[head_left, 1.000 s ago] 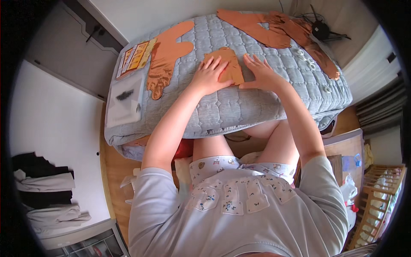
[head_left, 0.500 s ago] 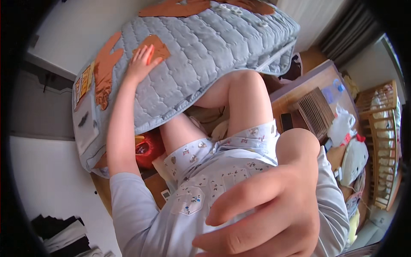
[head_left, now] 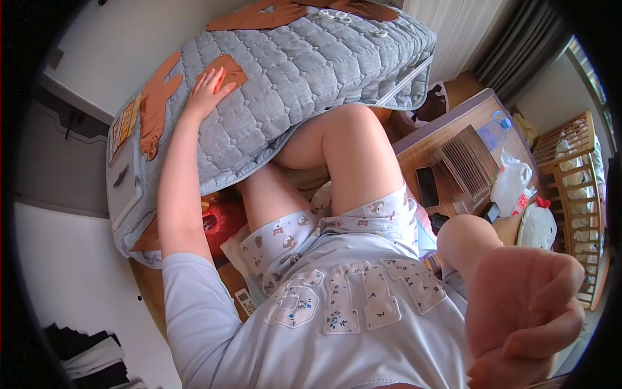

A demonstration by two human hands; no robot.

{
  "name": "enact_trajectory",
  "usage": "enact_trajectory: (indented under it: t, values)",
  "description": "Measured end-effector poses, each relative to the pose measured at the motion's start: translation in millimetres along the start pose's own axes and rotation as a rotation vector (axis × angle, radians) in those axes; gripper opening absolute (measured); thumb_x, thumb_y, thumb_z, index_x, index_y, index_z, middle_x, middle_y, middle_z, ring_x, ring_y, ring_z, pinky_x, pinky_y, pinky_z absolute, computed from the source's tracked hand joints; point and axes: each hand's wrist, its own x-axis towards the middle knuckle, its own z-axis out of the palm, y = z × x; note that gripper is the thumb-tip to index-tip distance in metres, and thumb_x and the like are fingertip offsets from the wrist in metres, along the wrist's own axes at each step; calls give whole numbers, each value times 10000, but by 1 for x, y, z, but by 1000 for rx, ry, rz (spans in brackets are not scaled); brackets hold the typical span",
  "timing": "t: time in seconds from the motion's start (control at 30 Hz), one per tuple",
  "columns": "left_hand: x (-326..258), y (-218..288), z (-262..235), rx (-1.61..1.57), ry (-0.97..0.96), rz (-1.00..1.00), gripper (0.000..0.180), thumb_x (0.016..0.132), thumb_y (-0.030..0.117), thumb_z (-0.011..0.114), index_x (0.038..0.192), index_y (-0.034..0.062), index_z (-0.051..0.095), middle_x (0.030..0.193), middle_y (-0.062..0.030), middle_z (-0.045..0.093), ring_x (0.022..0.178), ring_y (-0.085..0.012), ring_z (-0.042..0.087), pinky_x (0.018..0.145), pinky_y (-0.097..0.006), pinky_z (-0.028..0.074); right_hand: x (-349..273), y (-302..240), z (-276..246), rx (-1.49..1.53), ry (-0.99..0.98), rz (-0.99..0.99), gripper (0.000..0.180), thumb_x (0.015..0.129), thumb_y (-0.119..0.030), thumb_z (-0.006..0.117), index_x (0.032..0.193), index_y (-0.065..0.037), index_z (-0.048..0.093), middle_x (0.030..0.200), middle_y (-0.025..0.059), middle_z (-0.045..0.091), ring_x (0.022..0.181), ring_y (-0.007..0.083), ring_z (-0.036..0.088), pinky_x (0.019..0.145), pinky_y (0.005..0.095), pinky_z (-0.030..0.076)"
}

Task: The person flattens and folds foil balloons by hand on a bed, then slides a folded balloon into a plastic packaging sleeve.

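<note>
My left hand (head_left: 206,94) lies flat on a brown flat piece (head_left: 231,70) with a dark outline, on the grey quilted mattress pad (head_left: 278,84). A small bright orange patch (head_left: 221,79) shows between its thumb and forefinger; what it is I cannot make out. Beside this hand lies a longer brown arm-shaped cut-out (head_left: 155,107). Close to the camera on the right, my right hand (head_left: 521,311) is raised with its palm showing and its fingers loosely bent. Nothing is visible in it.
Larger brown cut-outs (head_left: 259,18) and several white rings (head_left: 343,18) lie at the pad's far edge. A yellow-orange sheet (head_left: 124,128) and a white sheet (head_left: 124,178) lie left. At right, a low table bears a phone (head_left: 427,187), slatted wooden box (head_left: 463,162) and plastic bag (head_left: 512,185).
My right hand has moved right, away from over my lap, and turned its palm into view. My left hand stays on the brown piece. The whole view has shifted slightly.
</note>
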Motion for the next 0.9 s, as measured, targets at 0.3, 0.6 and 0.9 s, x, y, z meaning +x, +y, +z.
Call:
enact_trajectory:
  t: [0.3,0.6,0.9]
  values:
    - [5,-31,1,6,46,118,768,970,606,557,1587,183,382,1650,-159,325,1541,-335,264,1238,-436,230,-117,-63,-33,-638,80,789,174,904,-186,630,1011,-55,672,873,64,626,781,251,592,688,387,459]
    - [14,-11,12,-47,48,87,770,968,607,552,1592,194,371,1652,-145,327,1543,-318,258,1236,-433,232,-435,-278,-15,-1568,-570,2383,726,854,-474,724,1371,-19,495,1365,206,548,1198,424,557,974,505,508]
    - [-1,-11,6,2,101,128,757,955,608,584,1537,142,454,1598,-187,403,1501,-365,335,1233,-444,257,-454,-269,-5,-1547,-538,2437,624,786,-415,780,1204,0,572,1192,222,603,1131,427,599,961,514,524]
